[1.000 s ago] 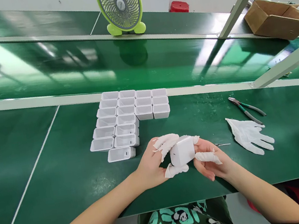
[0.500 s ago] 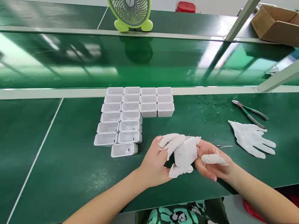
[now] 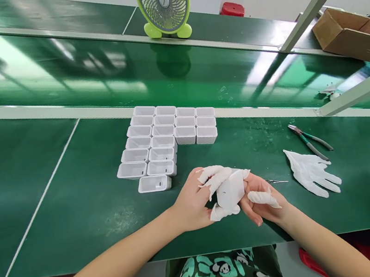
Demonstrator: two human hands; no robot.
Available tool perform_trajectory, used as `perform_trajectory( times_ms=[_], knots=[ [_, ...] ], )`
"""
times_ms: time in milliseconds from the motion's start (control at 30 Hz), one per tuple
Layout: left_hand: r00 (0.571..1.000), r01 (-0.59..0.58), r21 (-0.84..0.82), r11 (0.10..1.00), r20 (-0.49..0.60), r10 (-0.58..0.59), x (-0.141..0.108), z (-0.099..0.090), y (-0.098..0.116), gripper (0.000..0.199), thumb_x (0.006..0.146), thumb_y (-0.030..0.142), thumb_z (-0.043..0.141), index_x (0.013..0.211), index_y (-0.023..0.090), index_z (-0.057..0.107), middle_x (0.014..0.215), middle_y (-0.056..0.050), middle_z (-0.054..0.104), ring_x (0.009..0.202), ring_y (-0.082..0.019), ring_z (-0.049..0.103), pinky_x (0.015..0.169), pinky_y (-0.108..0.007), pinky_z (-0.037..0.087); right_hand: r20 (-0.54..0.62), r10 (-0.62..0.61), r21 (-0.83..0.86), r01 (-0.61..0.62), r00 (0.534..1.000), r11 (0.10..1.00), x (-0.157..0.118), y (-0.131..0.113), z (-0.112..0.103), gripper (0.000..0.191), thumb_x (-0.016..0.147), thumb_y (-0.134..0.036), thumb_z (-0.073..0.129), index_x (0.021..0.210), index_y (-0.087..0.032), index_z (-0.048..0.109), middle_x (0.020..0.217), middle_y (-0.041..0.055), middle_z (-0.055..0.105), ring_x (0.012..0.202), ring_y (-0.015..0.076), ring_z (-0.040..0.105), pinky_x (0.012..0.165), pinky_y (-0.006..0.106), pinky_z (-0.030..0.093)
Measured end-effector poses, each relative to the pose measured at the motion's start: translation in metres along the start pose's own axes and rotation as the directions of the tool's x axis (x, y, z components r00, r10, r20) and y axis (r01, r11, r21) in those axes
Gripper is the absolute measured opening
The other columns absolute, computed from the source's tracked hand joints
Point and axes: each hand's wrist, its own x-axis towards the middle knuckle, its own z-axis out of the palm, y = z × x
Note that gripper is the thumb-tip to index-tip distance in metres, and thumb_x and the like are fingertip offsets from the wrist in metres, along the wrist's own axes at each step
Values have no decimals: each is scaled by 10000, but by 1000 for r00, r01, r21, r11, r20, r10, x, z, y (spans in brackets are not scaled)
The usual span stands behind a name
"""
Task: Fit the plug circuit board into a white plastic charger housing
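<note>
A small white plastic box (image 3: 230, 191) is held up over the near part of the table, its closed side turned toward me. My left hand (image 3: 203, 196) grips it from the left, with fingers over the top and thumb below. Torn white coverings wrap those fingertips. At the box's right side, my right hand (image 3: 264, 198) has its fingers bent against the edge, partly hidden behind it. The right thumb, also wrapped in white, stays off the box. Thin metal tweezers (image 3: 276, 181) lie just beyond the right hand, partly covered by it.
Several white open boxes (image 3: 155, 183) stand in rows left of centre. At right lie green-handled cutters (image 3: 310, 141) and a white glove (image 3: 313, 173). A green fan (image 3: 164, 3) and a cardboard box (image 3: 353, 34) sit on the raised shelf behind, beside a slanted metal post (image 3: 321, 0).
The view has shifted slightly. My right hand's lower fingers and thumb have moved a little to the left; the left hand keeps its hold on the box.
</note>
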Motion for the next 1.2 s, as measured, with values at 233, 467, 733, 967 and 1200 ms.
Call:
perform_trajectory(
  times_ms=[233,467,733,967,1200],
  knots=[
    [1000,8,-34,999,12,-7,1,-2,2,576,931,493,607,1371,167,427,1088,-144,670,972,-231,659,804,-359,505,21,-19,-5,19,1000,1000,0,3,-1,441,762,-450,778,1034,-199,540,626,-24,660,399,114,597,392,179,394],
    [1000,4,-36,999,0,-4,2,-3,3,551,928,464,616,1351,156,444,1076,-142,672,975,-231,655,797,-351,497,50,-79,-7,79,996,997,1,5,-1,375,799,-438,745,991,-187,542,561,-36,635,363,107,566,389,174,380],
    [996,84,-101,991,-3,-85,-1,-3,9,586,918,478,631,1378,183,419,1118,-141,639,1040,-249,629,861,-378,528,78,-84,51,80,993,995,0,6,1,456,774,-390,763,1093,-204,496,710,-18,682,374,107,597,365,176,377],
    [976,216,-196,957,53,-209,-6,-1,15,546,931,472,600,1367,213,398,1180,-132,577,1095,-251,588,931,-409,519,83,-87,51,83,993,995,0,12,4,558,730,-416,765,1140,-213,446,709,-27,680,404,118,613,372,186,400],
    [964,267,-214,940,60,-261,-9,1,18,542,921,433,617,1366,227,385,1211,-126,556,1108,-252,579,938,-408,519,51,-83,51,80,995,995,2,19,6,621,692,-456,768,1152,-224,422,659,-44,664,378,124,592,377,200,405]
  ],
)
